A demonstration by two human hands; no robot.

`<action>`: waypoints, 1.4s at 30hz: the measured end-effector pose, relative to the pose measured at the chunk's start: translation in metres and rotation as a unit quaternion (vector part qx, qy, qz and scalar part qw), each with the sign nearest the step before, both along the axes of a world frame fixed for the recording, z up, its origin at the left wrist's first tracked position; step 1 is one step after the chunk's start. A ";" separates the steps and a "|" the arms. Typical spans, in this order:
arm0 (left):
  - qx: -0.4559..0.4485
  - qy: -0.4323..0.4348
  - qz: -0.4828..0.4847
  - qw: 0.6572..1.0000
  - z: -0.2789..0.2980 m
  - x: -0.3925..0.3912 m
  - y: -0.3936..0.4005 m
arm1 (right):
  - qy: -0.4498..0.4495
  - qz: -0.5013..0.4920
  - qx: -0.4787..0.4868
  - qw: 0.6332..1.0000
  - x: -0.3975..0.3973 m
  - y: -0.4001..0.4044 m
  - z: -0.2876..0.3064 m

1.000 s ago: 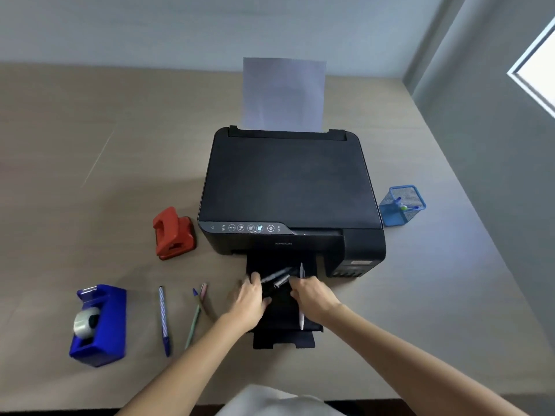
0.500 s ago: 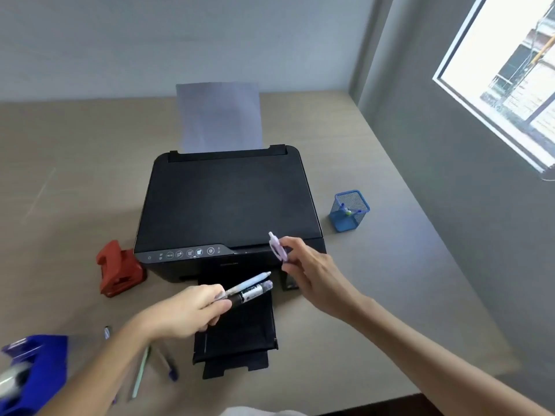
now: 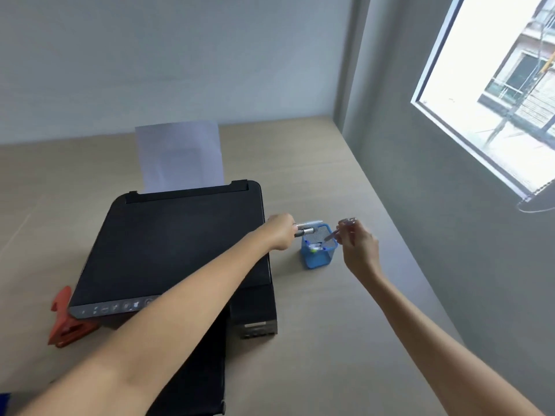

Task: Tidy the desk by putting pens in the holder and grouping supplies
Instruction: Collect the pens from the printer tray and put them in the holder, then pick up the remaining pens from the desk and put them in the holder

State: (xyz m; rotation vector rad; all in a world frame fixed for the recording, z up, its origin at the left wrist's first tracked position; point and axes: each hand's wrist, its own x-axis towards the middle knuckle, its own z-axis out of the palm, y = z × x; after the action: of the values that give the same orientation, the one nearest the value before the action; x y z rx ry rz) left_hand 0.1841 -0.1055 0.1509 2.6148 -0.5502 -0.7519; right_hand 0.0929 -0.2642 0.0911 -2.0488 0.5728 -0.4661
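Observation:
A blue mesh pen holder [image 3: 317,257] stands on the desk just right of the black printer [image 3: 177,244], with a few pens inside it. My left hand [image 3: 280,235] reaches across the printer and grips two pens [image 3: 307,228], a pale one and a dark one, held level over the holder's left rim. My right hand [image 3: 359,246] is at the holder's right side, pinching a pale purple pen [image 3: 332,235] that slants tip-down into the holder's opening.
A red hole punch [image 3: 67,322] lies left of the printer's front corner. A white sheet [image 3: 179,157] stands in the printer's rear feed. The blue tape dispenser [image 3: 4,399] barely shows at the lower left edge. A grey wall with a window runs along the desk's right side.
Both hands have carried their pens from in front of the printer to the blue holder on the right. The view has swung right, and the loose pens on the desk have left the frame.

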 end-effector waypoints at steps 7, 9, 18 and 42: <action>0.127 -0.017 0.001 0.992 -0.031 0.023 -0.060 | 0.065 0.048 -0.032 0.996 0.028 -0.016 -0.032; 0.148 -0.014 -0.019 0.989 -0.034 0.024 -0.064 | 0.072 0.057 -0.042 0.995 0.030 -0.018 -0.037; 0.030 -0.024 0.019 0.999 -0.027 0.025 -0.036 | 0.031 0.050 -0.101 0.993 0.030 -0.009 -0.017; 0.057 0.051 0.303 0.950 -0.088 -0.131 0.439 | 0.033 0.473 -0.145 0.868 -0.011 0.397 0.032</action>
State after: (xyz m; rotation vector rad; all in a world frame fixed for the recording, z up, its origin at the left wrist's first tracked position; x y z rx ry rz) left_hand 0.0529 0.3337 0.0632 2.6001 0.3343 -0.7124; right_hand 0.0818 0.1329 0.1236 -2.3350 -0.5253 0.1258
